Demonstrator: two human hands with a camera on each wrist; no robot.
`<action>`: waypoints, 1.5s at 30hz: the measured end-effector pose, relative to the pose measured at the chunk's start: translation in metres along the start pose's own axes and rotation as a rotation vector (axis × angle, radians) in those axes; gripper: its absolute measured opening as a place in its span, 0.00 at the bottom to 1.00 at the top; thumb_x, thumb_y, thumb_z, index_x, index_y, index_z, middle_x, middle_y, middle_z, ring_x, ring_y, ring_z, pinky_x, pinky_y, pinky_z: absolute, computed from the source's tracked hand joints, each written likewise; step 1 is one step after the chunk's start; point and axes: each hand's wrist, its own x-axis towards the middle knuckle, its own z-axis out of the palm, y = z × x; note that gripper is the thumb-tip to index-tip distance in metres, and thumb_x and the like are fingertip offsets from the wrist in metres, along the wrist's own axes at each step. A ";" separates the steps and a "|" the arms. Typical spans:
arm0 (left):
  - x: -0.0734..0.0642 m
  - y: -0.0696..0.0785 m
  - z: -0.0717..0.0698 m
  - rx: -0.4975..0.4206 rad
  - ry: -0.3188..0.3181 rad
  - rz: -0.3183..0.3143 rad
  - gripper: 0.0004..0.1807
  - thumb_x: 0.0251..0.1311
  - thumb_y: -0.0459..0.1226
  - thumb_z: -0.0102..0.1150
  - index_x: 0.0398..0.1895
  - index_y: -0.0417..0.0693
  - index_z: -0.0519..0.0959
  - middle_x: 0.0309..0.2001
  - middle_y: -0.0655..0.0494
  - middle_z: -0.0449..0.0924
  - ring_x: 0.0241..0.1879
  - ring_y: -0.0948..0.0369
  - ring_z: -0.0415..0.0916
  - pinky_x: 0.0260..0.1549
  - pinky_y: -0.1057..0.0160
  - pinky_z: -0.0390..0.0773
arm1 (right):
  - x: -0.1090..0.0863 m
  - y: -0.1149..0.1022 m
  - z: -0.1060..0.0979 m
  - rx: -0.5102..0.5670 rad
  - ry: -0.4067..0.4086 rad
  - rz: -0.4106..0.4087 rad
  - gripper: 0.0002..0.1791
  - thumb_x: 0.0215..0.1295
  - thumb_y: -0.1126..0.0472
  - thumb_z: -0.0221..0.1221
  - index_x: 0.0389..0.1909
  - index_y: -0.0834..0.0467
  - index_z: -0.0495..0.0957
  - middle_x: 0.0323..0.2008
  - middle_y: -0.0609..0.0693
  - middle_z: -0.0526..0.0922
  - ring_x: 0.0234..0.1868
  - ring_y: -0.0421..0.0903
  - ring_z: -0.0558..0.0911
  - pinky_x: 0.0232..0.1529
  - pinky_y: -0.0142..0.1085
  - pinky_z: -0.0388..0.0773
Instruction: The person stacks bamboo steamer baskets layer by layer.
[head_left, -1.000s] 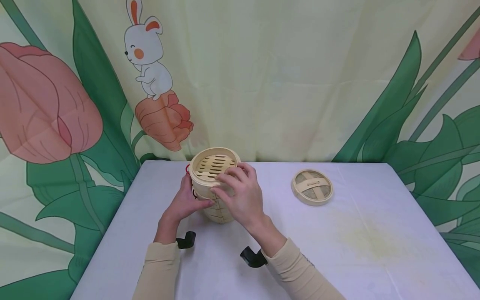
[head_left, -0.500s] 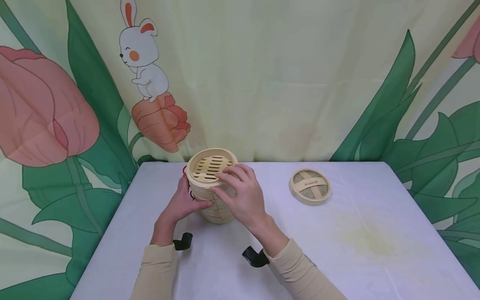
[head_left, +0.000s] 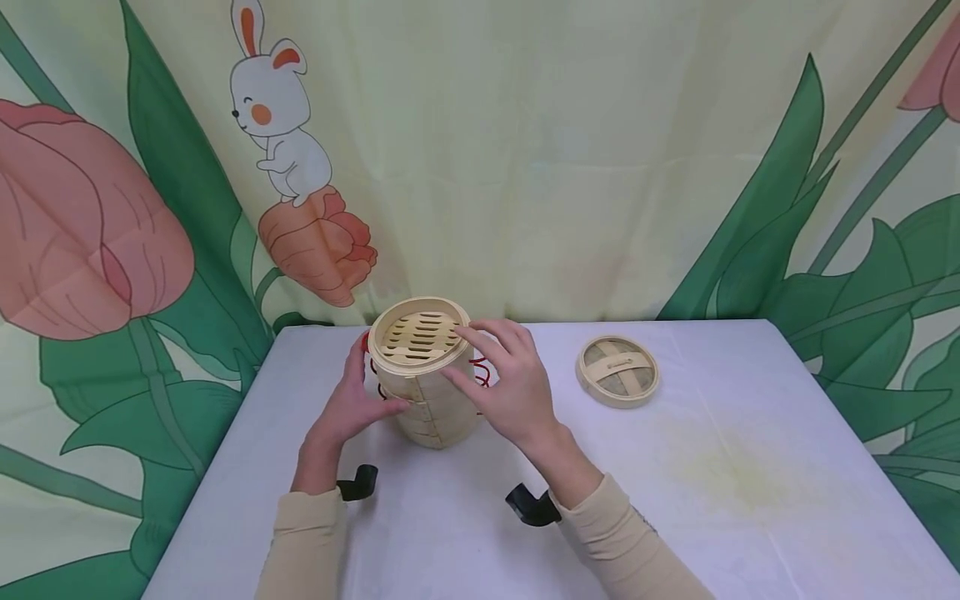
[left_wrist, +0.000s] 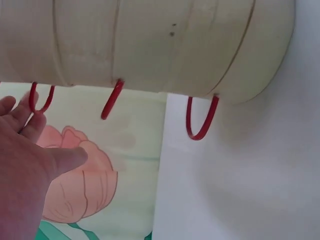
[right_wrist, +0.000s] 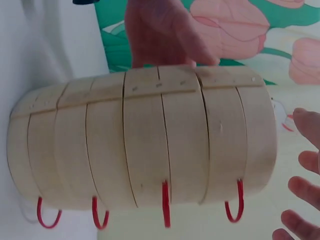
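A tall stack of bamboo steamer tiers (head_left: 438, 408) stands on the white table, its slatted top tier (head_left: 420, 336) uncovered. Red loops (right_wrist: 166, 204) stick out along its sides. My left hand (head_left: 351, 400) lies along the stack's left side, thumb extended across the front; its fingers (left_wrist: 22, 117) show near a red loop in the left wrist view. My right hand (head_left: 517, 387) is beside the top rim with its fingers spread. In the right wrist view, a gap separates the right fingers (right_wrist: 302, 187) from the top tier's edge.
A round bamboo lid (head_left: 618, 372) with a strap handle lies on the table (head_left: 675, 500) to the right. Behind the table's far edge hangs a curtain (head_left: 525, 167) printed with a rabbit and tulips. Black camera mounts (head_left: 532, 504) jut inward from both wrists.
My right hand has moved right, off the front of the stack's rim, uncovering red loops on that side. My left hand stays by the stack, its thumb slightly farther left.
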 end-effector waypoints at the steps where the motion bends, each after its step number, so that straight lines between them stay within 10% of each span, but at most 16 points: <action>1: 0.000 0.001 -0.001 0.002 0.001 -0.004 0.70 0.41 0.40 0.83 0.81 0.46 0.41 0.77 0.42 0.47 0.76 0.46 0.41 0.69 0.32 0.42 | 0.000 0.002 -0.003 0.000 0.000 0.007 0.25 0.52 0.56 0.77 0.52 0.58 0.85 0.50 0.51 0.82 0.55 0.54 0.74 0.58 0.44 0.71; 19: 0.003 0.017 -0.009 -0.012 0.032 0.149 0.64 0.44 0.42 0.80 0.80 0.46 0.46 0.79 0.49 0.47 0.78 0.52 0.38 0.69 0.31 0.39 | -0.016 0.041 -0.057 -0.029 0.015 0.014 0.29 0.50 0.58 0.76 0.56 0.57 0.83 0.54 0.53 0.81 0.58 0.56 0.74 0.59 0.49 0.68; 45: 0.006 0.037 0.003 0.007 0.048 0.166 0.62 0.45 0.40 0.78 0.80 0.47 0.48 0.76 0.45 0.48 0.74 0.50 0.47 0.67 0.32 0.48 | -0.063 0.133 -0.120 -0.217 0.019 0.120 0.24 0.56 0.62 0.69 0.56 0.62 0.82 0.53 0.59 0.81 0.58 0.62 0.73 0.59 0.50 0.65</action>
